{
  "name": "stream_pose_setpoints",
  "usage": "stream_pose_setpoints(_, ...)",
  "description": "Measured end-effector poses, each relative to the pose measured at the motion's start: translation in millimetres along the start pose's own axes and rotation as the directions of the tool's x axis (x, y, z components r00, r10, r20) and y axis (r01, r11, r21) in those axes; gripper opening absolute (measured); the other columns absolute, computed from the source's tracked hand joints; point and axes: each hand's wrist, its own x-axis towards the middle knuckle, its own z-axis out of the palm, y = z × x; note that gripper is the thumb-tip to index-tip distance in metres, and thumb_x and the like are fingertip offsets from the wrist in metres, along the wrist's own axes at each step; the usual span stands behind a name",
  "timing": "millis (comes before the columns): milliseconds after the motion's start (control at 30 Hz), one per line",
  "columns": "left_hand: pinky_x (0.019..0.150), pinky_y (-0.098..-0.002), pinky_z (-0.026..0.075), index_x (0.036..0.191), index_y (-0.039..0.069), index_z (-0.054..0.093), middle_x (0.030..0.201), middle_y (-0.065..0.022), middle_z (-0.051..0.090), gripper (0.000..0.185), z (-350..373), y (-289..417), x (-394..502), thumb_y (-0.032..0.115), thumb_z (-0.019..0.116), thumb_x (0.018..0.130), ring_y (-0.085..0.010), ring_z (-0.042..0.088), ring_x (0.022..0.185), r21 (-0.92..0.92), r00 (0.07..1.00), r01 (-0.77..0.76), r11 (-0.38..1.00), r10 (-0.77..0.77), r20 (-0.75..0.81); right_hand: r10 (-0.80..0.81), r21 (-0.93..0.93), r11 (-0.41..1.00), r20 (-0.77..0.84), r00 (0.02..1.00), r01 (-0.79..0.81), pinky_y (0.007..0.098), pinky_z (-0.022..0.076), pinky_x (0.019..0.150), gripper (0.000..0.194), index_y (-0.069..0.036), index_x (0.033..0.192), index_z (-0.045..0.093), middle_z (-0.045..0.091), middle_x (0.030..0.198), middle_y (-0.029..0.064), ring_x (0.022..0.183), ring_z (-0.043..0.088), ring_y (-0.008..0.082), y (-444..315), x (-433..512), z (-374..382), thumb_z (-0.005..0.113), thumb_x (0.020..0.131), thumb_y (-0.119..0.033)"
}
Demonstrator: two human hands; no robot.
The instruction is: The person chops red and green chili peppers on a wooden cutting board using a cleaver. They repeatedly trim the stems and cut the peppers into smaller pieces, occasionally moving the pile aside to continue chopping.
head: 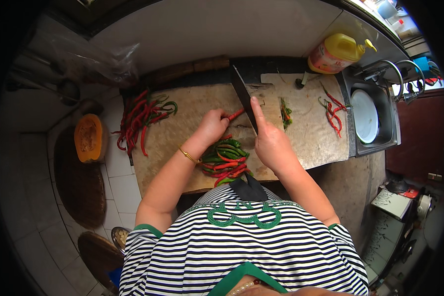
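My left hand (212, 127) pinches a red chili pepper (236, 114) on the wooden cutting board (192, 100). In my right hand (273, 144) is a kitchen knife with a broad dark blade (244, 92), my index finger stretched along it. The blade crosses the pepper's right end; whether it cuts into it I cannot tell. Just in front of me lies a heap of green and red chili peppers (227, 159), partly behind my left wrist. A pile of long red chilies (140, 118) rests at the board's left end. Small green and red trimmings (285, 114) lie right of the knife.
Several red chilies (333, 111) lie at the right, near the steel sink (386, 137) with a white basin (364, 116). A yellow pump jug (335, 53) stands behind. A halved pumpkin (90, 138) sits at the left. A clear plastic bag (96, 59) is at the back left.
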Motion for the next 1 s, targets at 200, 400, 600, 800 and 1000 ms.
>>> stream_pose_setpoints(200, 0.052, -0.0208, 0.041, 0.106, -0.002, 0.066, 0.086, -0.0041, 0.068, 0.021, -17, 3, -2, 0.008, 0.050, 0.097, -0.0051, 0.050, 0.061, -0.455, 0.939, 0.335, 0.825, -0.254, 0.231, 0.070, 0.084, 0.994, -0.037, 0.997, -0.067, 0.0509, 0.0508, 0.069, 0.095, -0.019, 0.162, 0.014, 0.063, 0.077, 0.0270, 0.071, 0.064, 0.0443, 12, 7, 0, 0.051, 0.079, 0.010)
stream_pose_setpoints(400, 0.052, -0.0217, 0.040, 0.103, -0.002, 0.064, 0.086, -0.0052, 0.068, 0.018, -26, 4, -10, 0.012, 0.054, 0.096, -0.0053, 0.049, 0.061, -0.567, 0.913, 0.400, 0.720, -0.260, 0.314, 0.027, 0.128, 0.992, -0.074, 0.997, -0.017, 0.0535, 0.0511, 0.069, 0.096, -0.019, 0.162, 0.010, 0.064, 0.078, 0.0296, 0.073, 0.064, 0.0467, 23, 8, 3, 0.051, 0.080, 0.008)
stream_pose_setpoints(600, 0.061, -0.0288, 0.047, 0.104, -0.002, 0.061, 0.087, -0.0073, 0.065, 0.024, -18, -4, -17, 0.014, 0.067, 0.087, -0.0127, 0.055, 0.070, -0.149, 0.997, 0.068, 0.986, -0.063, 0.036, 0.033, 0.144, 0.989, -0.081, 0.996, -0.021, 0.0535, 0.0510, 0.069, 0.096, -0.019, 0.162, 0.010, 0.064, 0.077, 0.0303, 0.071, 0.064, 0.0471, 27, 7, 5, 0.051, 0.079, 0.008)
stream_pose_setpoints(800, 0.078, -0.0378, 0.053, 0.100, -0.001, 0.069, 0.092, -0.0168, 0.069, 0.019, -14, -12, -22, 0.011, 0.067, 0.086, -0.0280, 0.066, 0.085, 0.148, 0.984, -0.064, 0.987, 0.087, -0.156, 0.058, 0.248, 0.968, -0.051, 0.997, -0.044, 0.0520, 0.0498, 0.072, 0.093, -0.019, 0.161, 0.013, 0.063, 0.078, 0.0305, 0.073, 0.063, 0.0468, 33, 5, -3, 0.051, 0.080, 0.007)
stream_pose_setpoints(1000, 0.081, -0.0394, 0.053, 0.099, 0.002, 0.075, 0.094, -0.0183, 0.070, 0.019, -10, -10, -29, 0.013, 0.069, 0.084, -0.0323, 0.067, 0.090, 0.192, 0.974, -0.026, 0.981, 0.067, -0.215, 0.024, 0.380, 0.925, -0.038, 0.999, -0.007, 0.0508, 0.0490, 0.078, 0.088, -0.019, 0.161, 0.016, 0.063, 0.082, 0.0321, 0.079, 0.064, 0.0468, 23, -13, -22, 0.050, 0.083, 0.004)
